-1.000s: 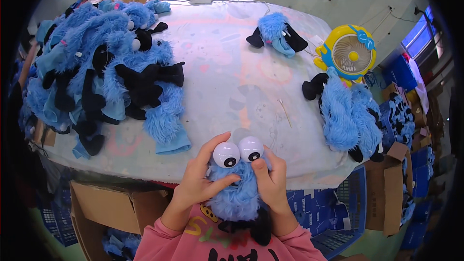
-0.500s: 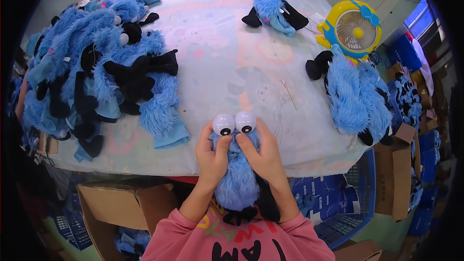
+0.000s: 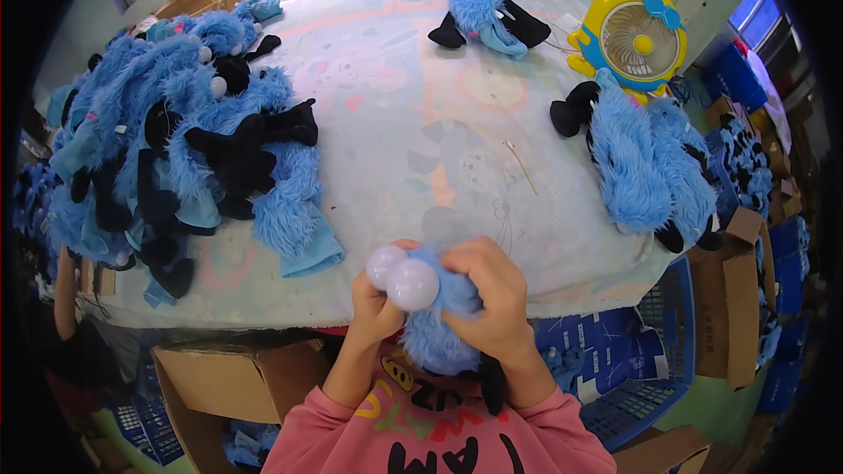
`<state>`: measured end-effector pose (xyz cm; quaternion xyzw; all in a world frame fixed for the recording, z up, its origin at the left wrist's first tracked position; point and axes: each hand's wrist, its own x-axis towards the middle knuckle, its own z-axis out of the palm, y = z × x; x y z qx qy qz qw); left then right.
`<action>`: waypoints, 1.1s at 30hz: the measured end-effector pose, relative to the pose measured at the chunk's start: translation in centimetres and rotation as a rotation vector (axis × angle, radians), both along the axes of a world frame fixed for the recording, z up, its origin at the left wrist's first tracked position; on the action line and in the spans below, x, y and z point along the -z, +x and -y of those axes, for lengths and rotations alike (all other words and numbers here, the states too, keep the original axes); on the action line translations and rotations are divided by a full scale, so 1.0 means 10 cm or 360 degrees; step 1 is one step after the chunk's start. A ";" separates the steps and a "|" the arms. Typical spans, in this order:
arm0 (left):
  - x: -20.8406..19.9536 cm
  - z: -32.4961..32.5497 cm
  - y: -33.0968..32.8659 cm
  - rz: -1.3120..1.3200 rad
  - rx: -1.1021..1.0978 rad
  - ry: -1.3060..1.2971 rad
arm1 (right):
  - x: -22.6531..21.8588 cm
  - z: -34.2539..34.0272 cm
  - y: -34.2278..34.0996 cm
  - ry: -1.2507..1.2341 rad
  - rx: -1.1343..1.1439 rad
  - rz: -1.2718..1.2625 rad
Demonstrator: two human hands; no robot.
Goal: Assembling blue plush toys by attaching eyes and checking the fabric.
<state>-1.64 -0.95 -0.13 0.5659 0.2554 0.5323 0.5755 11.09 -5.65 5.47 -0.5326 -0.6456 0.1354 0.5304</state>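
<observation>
Scanning left to right, landmark is the table [image 3: 421, 123] with its pale patterned cover.
Far-left heap: big pile of blue furry toys [image 3: 176, 149] with black parts, on the table's left half, spilling over the left edge.
Under table, left: open cardboard box [image 3: 237, 377] below the near edge.
Left hand [image 3: 376, 305]: at the table's near edge, fingers curled and pressed onto the toy just below its two white ball eyes [image 3: 402, 276].
Held toy: blue plush toy [image 3: 439, 316], between both hands, against the near edge, eyes facing away.
Right hand [image 3: 493, 298]: fingers bunched, gripping the fur on top.
Far side: single blue toy [image 3: 487, 17].
Right edge: smaller blue pile [image 3: 645, 162]; yellow fan [image 3: 637, 35] behind it.
</observation>
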 end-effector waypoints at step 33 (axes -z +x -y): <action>0.00 -0.11 -0.05 -0.0193 -0.0166 -0.0034 | 0.60 0.05 -0.12 -0.0580 -0.0368 -0.2222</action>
